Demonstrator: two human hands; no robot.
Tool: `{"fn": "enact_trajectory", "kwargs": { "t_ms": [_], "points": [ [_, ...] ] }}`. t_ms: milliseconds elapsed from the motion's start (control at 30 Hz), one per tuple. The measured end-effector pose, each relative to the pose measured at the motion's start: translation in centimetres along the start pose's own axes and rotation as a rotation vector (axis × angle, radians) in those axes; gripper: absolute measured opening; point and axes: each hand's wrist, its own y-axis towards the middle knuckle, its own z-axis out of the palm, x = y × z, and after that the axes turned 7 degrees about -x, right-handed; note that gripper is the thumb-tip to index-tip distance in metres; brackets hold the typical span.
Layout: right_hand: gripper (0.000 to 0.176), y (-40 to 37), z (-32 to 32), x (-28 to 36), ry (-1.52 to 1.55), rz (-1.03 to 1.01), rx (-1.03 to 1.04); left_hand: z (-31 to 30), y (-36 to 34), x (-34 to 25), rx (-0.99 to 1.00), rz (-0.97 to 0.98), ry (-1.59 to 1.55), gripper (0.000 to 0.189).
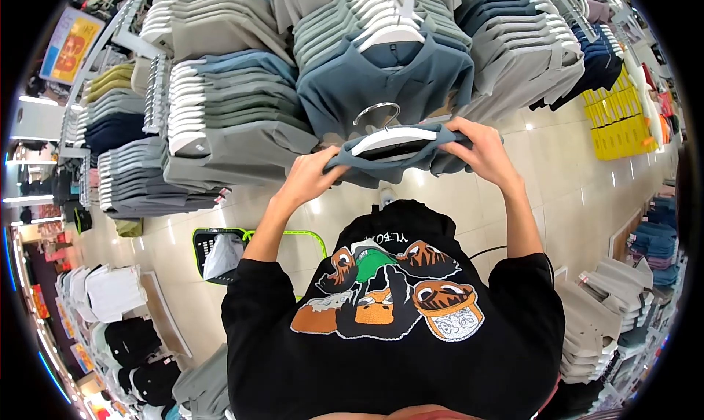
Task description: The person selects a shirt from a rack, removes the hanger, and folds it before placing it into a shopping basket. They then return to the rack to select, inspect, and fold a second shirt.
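Observation:
A blue-grey shirt point(352, 158) on a white hanger point(392, 136) with a metal hook is held up in front of my chest. My left hand point(312, 177) pinches the shirt at its left shoulder. On the other side, my right hand point(480, 150) grips the right shoulder, fingers closed on the cloth. The hanger's hook points up and is off any rail. Just beyond hangs a similar blue-grey shirt point(367, 83), at the front of a row of shirts on white hangers.
Racks of grey shirts point(242, 152) stand left, and more grey shirts point(517, 68) right. A black and green shopping basket point(213, 233) with a white bag sits on the tiled floor point(440, 200). Yellow boxes point(616, 119) stand far right. Folded white shirts point(114, 292) lie lower left.

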Motion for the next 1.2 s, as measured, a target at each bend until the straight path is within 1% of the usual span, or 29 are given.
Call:
{"fn": "enact_trajectory", "kwargs": {
  "t_ms": [67, 100, 133, 200, 267, 333, 367, 400, 467, 500, 533, 600, 633, 667, 700, 733, 767, 800, 867, 900, 933, 1000, 1100, 1133, 1200],
  "points": [
    [0.024, 0.2, 1.1, 1.3, 0.077, 0.005, 0.027, -1.1, -1.9, 1.9, -0.132, 0.022, 0.123, 0.022],
    [0.024, 0.3, 1.6, 2.0, 0.079, 0.001, 0.032, -1.8, -2.7, 2.1, -0.214, 0.038, 0.166, 0.017],
    [0.024, 0.4, 2.0, 2.8, 0.081, -0.009, 0.027, -2.9, -3.4, 1.9, -0.252, 0.039, 0.204, 0.016],
    [0.023, 0.5, 3.0, 4.6, 0.083, -0.022, 0.026, -4.8, -5.1, 3.1, -0.296, -0.026, 0.233, 0.016],
    [0.023, 0.5, 3.8, 6.3, 0.091, 0.033, 0.056, -6.1, -6.9, 3.6, -0.338, -0.019, 0.253, 0.018],
    [0.023, 0.5, 4.3, 7.0, 0.101, 0.001, 0.045, -7.4, -8.6, 3.3, -0.461, 0.058, 0.214, 0.019],
    [0.023, 0.4, 4.5, 7.1, 0.113, -0.027, 0.033, -8.2, -9.4, 3.2, -0.496, 0.100, 0.227, 0.017],
    [0.023, 0.4, 4.3, 7.3, 0.113, -0.029, 0.032, -9.1, -10.2, 3.0, -0.498, 0.101, 0.228, 0.017],
    [0.021, 0.1, 3.8, 7.5, 0.218, 0.039, -0.002, -10.8, -11.8, 2.6, -0.569, 0.030, 0.193, 0.014],
    [0.019, -0.2, 4.0, 7.6, 0.304, 0.073, -0.071, -11.5, -12.4, 2.6, -0.617, 0.021, 0.183, 0.012],
    [0.024, -0.6, 3.7, 7.7, 0.404, 0.195, -0.067, -12.2, -13.3, 2.8, -0.643, -0.049, 0.146, 0.015],
    [0.033, -1.2, 5.6, 7.9, 0.793, 0.299, -0.191, -13.2, -14.2, 3.3, -0.739, -0.085, 0.086, 0.020],
    [0.040, -1.6, 7.4, 6.6, 0.814, 0.354, -0.178, -13.6, -14.6, 3.7, -0.768, -0.148, 0.028, 0.026],
    [0.046, -2.1, 8.8, 5.6, 0.834, 0.409, -0.164, -13.9, -14.9, 3.8, -0.764, -0.146, 0.028, 0.026],
    [0.052, -2.4, 9.3, 7.4, 0.617, 0.493, -0.132, -14.5, -14.7, 3.2, -0.784, -0.208, -0.043, 0.028],
    [0.055, -2.4, 10.7, 7.0, 0.622, 0.437, -0.032, -14.9, -14.7, 2.7, -0.802, -0.273, -0.113, 0.031],
    [0.053, -2.6, 12.1, 6.0, 0.591, 0.441, -0.084, -15.4, -14.7, 2.5, -0.806, -0.284, -0.164, 0.038],
    [0.052, -2.6, 12.8, 6.0, 0.562, 0.442, -0.135, -15.9, -14.9, 3.0, -0.803, -0.286, -0.159, 0.038],
    [0.048, -2.9, 12.2, 6.0, 0.650, 0.459, -0.192, -17.0, -15.7, 4.1, -0.770, -0.404, -0.119, 0.041],
    [0.044, -2.9, 12.2, 5.7, 0.668, 0.461, -0.247, -17.2, -16.1, 4.2, -0.757, -0.422, -0.142, 0.043],
    [0.045, -2.9, 12.1, 5.6, 0.674, 0.461, -0.302, -17.3, -16.4, 4.2, -0.760, -0.423, -0.137, 0.043],
    [0.047, -3.3, 11.8, 6.0, 0.693, 0.490, -0.338, -16.9, -16.8, 4.1, -0.757, -0.445, -0.201, 0.043],
    [0.049, -3.8, 11.7, 6.2, 0.687, 0.504, -0.391, -16.5, -17.6, 4.3, -0.747, -0.454, -0.217, 0.043],
    [0.049, -4.0, 11.6, 6.1, 0.682, 0.500, -0.393, -16.3, -17.7, 4.2, -0.744, -0.450, -0.227, 0.043],
    [0.055, -4.5, 11.4, 6.1, 0.701, 0.556, -0.362, -16.0, -18.1, 3.5, -0.751, -0.421, -0.202, 0.042]
  ]
}}
